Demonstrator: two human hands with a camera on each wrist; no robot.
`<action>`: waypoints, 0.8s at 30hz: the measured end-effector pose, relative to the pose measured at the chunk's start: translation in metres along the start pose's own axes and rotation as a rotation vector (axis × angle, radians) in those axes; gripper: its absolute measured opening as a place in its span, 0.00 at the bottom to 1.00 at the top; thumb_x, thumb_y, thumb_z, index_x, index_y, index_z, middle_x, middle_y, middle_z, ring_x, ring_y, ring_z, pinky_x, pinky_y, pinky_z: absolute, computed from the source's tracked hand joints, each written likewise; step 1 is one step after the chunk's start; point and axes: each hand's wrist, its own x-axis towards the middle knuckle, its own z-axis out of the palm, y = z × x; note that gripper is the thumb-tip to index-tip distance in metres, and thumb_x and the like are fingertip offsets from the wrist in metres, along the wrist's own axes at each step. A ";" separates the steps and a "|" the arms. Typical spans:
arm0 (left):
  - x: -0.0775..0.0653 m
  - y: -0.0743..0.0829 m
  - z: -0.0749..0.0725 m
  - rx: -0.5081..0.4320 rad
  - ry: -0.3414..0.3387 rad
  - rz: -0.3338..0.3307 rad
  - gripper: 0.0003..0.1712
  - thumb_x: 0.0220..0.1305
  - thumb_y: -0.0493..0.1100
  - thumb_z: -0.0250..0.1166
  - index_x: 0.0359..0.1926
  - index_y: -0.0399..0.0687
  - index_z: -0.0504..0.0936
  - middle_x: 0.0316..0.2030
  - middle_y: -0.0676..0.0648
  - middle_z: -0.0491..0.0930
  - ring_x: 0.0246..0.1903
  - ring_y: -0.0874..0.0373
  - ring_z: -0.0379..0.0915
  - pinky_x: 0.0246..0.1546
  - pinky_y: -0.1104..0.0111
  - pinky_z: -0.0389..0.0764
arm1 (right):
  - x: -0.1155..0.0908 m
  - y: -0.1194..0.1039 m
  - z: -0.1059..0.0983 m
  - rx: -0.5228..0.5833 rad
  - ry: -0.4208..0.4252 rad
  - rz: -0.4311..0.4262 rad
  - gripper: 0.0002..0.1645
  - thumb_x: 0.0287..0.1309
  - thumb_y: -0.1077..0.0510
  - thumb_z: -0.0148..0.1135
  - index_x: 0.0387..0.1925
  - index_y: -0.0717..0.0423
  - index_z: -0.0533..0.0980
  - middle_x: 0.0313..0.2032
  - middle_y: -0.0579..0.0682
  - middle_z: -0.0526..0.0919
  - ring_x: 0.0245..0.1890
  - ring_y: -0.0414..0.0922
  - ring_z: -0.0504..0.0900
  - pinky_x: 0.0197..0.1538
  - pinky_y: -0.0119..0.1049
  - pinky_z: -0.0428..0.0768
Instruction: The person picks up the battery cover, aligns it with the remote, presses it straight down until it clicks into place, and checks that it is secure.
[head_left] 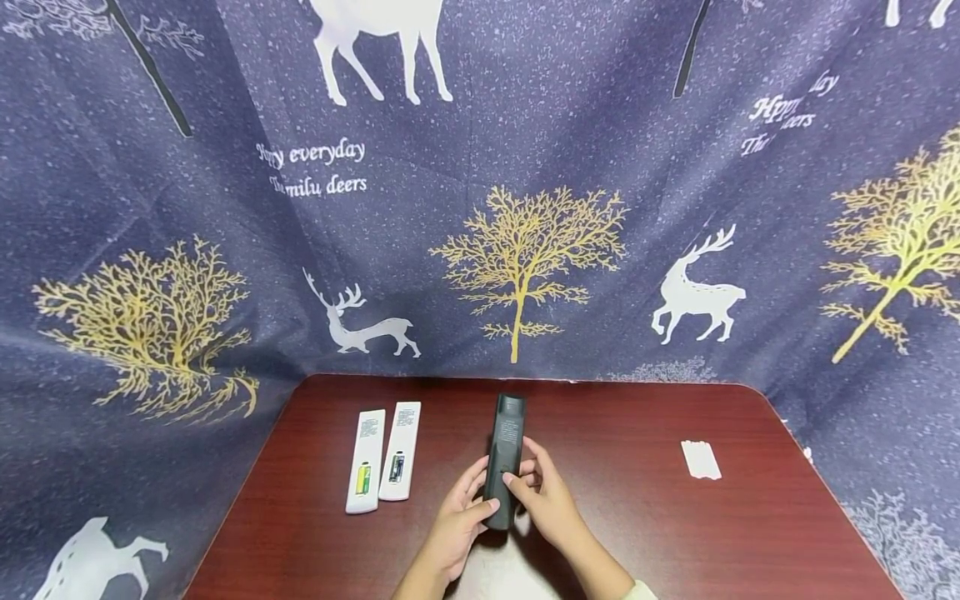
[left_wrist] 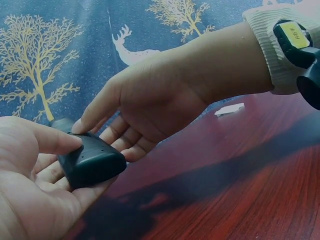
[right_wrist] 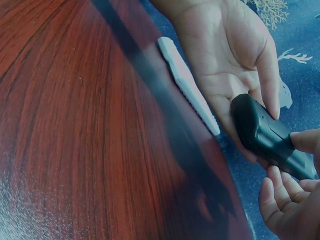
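A black remote control (head_left: 507, 454) is held above the table's front middle, its back with a printed label facing up. My left hand (head_left: 459, 521) grips its lower end, thumb on top and fingers underneath. With fingers along the side, my right hand (head_left: 551, 504) holds the same remote and lays its thumb on the back cover. In the left wrist view the remote (left_wrist: 97, 162) shows its near end between both hands. Two white remotes lie face down at the left: one (head_left: 365, 458) has a yellow-green battery showing, the other (head_left: 401, 450) a dark battery.
A small white stack of flat pieces (head_left: 701, 460) lies on the right of the red-brown wooden table (head_left: 615, 433). Behind the table's far edge hangs a dark blue cloth (head_left: 480, 150) printed with deer and trees.
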 end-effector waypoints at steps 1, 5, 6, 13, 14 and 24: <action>0.000 0.000 0.000 -0.001 -0.001 -0.001 0.43 0.67 0.31 0.58 0.79 0.45 0.52 0.77 0.33 0.55 0.58 0.55 0.77 0.53 0.63 0.81 | 0.000 0.000 0.000 0.004 -0.001 0.000 0.43 0.61 0.59 0.68 0.74 0.55 0.61 0.43 0.60 0.82 0.34 0.38 0.80 0.37 0.28 0.79; 0.000 0.000 0.000 -0.006 -0.002 -0.002 0.43 0.67 0.31 0.58 0.79 0.45 0.52 0.76 0.33 0.55 0.58 0.55 0.77 0.54 0.63 0.81 | 0.001 0.001 0.000 0.007 -0.002 -0.002 0.43 0.61 0.59 0.68 0.74 0.55 0.61 0.43 0.60 0.82 0.34 0.39 0.79 0.37 0.28 0.79; 0.000 0.000 0.000 -0.007 -0.003 -0.001 0.43 0.67 0.31 0.58 0.79 0.44 0.52 0.76 0.33 0.55 0.58 0.55 0.77 0.54 0.63 0.81 | 0.001 0.001 0.000 0.011 -0.002 -0.004 0.43 0.61 0.59 0.68 0.74 0.55 0.61 0.43 0.60 0.82 0.34 0.39 0.79 0.37 0.28 0.79; 0.000 0.000 0.001 -0.005 -0.004 0.002 0.43 0.67 0.31 0.58 0.79 0.43 0.52 0.75 0.32 0.57 0.57 0.56 0.78 0.54 0.64 0.81 | 0.000 0.000 -0.001 0.028 -0.005 -0.001 0.43 0.61 0.59 0.69 0.74 0.55 0.61 0.43 0.60 0.83 0.33 0.39 0.79 0.36 0.28 0.79; 0.000 0.000 0.001 -0.005 -0.004 0.001 0.43 0.67 0.31 0.58 0.79 0.43 0.52 0.75 0.32 0.57 0.57 0.57 0.78 0.54 0.64 0.81 | 0.000 0.000 -0.001 0.030 -0.006 -0.001 0.43 0.61 0.59 0.69 0.74 0.55 0.61 0.43 0.60 0.83 0.33 0.39 0.79 0.36 0.28 0.79; 0.001 0.001 0.001 0.017 0.014 -0.011 0.43 0.66 0.32 0.59 0.79 0.41 0.53 0.74 0.31 0.60 0.59 0.56 0.76 0.55 0.65 0.80 | 0.001 0.005 -0.001 0.056 0.002 0.000 0.42 0.62 0.59 0.68 0.74 0.55 0.61 0.44 0.57 0.83 0.34 0.39 0.78 0.37 0.27 0.78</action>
